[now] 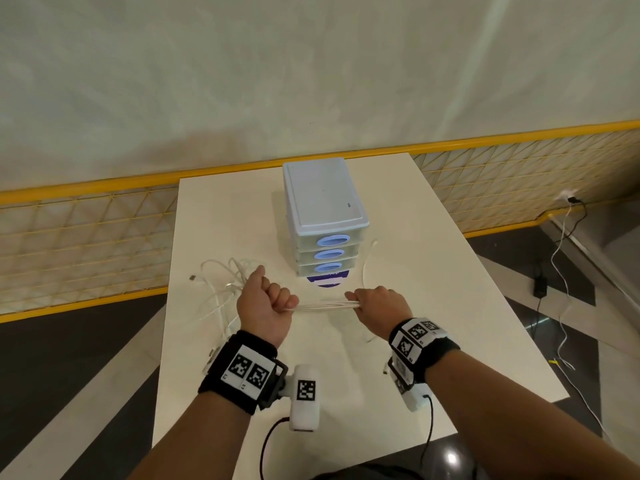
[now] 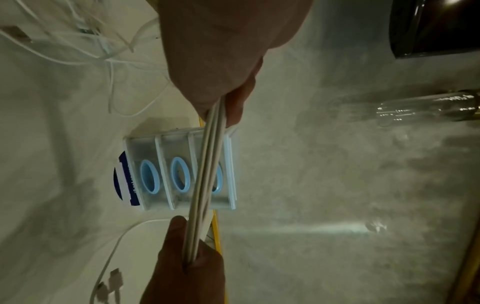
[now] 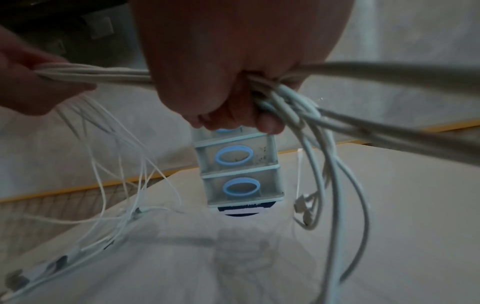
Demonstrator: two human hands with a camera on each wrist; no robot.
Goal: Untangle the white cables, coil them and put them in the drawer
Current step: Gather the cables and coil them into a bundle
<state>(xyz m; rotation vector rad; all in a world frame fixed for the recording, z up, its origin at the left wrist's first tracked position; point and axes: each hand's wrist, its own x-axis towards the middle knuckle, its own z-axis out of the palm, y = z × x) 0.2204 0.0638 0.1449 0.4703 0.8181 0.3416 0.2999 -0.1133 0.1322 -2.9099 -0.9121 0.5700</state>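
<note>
A bundle of white cables is stretched taut between my two fists, low over the white table. My left hand grips one end, and thin loose strands spill from it in a tangle onto the table at the left. My right hand grips the other end; in the right wrist view thicker loops hang from this fist. The left wrist view shows the strands running from my left fist to the right one. Behind the hands stands the three-drawer unit, all drawers closed.
One cable end lies to the right of the drawer unit. A round blue and white label shows under its front. A yellow mesh fence runs behind the table. Cables and a charger lie on the floor at the right.
</note>
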